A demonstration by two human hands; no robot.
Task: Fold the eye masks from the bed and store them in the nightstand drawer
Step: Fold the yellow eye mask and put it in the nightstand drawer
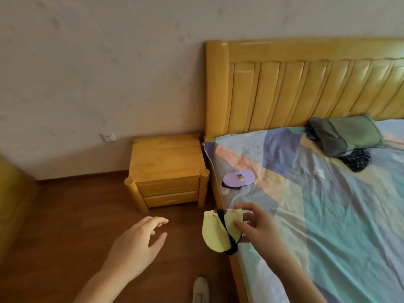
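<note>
My right hand (256, 226) pinches a pale yellow eye mask (215, 234), folded in half with its black strap hanging across it, over the bed's left edge. My left hand (140, 243) is spread and holds nothing, above the floor between me and the nightstand. A purple eye mask (239, 177) lies flat on the patchwork sheet near the bed's corner, with a dark strap or a second mask partly under it. The wooden nightstand (168, 165) stands left of the bed; its two drawers (170, 193) are closed.
The bed (317, 204) has a tall yellow headboard (295, 88). A green-grey pillow (345, 136) and dark cloth lie near it. A wall socket (108, 137) sits left of the nightstand. My shoe (201, 289) is on the brown wooden floor.
</note>
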